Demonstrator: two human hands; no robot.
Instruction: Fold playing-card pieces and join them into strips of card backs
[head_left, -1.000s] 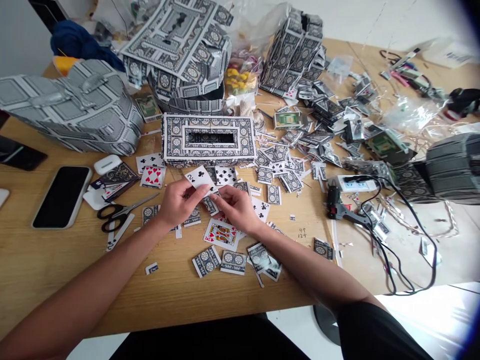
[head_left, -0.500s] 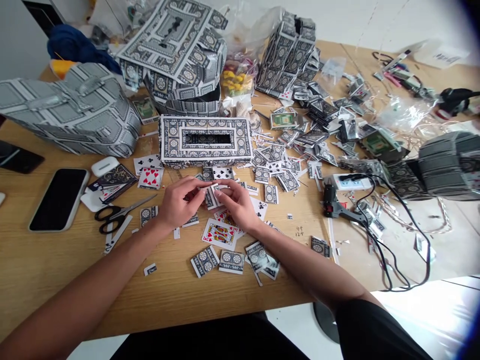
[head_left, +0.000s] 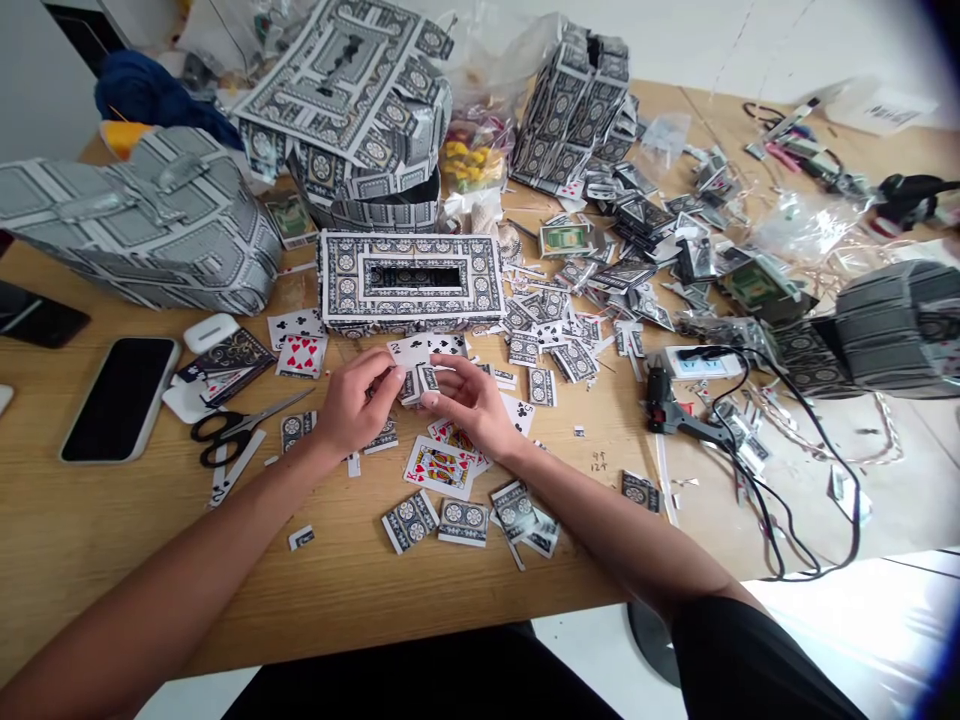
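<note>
The left hand (head_left: 358, 408) pinches a white playing card (head_left: 409, 352) in its curled fingers, just below the card-covered tissue box (head_left: 411, 250). The right hand (head_left: 472, 405) is partly open, its fingertips at a small card scrap (head_left: 428, 379) beside that card; whether it grips the scrap is hard to tell. Below the box, loose cards and scraps lie around both hands, a king card (head_left: 439, 468) nearest the right hand.

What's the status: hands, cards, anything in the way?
Left hand holding a playing card; right hand touching a cut card piece; card-covered box just ahead, untouched.
</note>
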